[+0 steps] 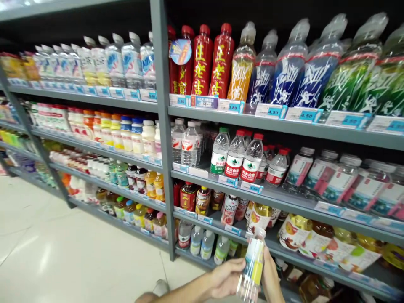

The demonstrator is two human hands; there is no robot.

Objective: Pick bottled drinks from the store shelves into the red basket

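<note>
Between my two hands is a clear plastic bottle point(253, 261) with a white, blue and yellow label, tilted a little to the right at its cap. My left hand point(225, 277) grips it from the left, thumb against the label. On the right side my right hand point(270, 273) is wrapped along the bottle, its fingers partly hidden behind it. The bottle is held in front of the lower shelves, close to the patterned fruit-drink bottles point(258, 216).
Grey shelving point(162, 126) full of drinks spans the view. Red-capped water bottles point(251, 158) and pink-labelled bottles point(342, 181) stand on the middle shelf. Red bottles point(202, 63) and sports drinks point(290, 63) are above. Pale tiled floor point(78, 252) lies at left.
</note>
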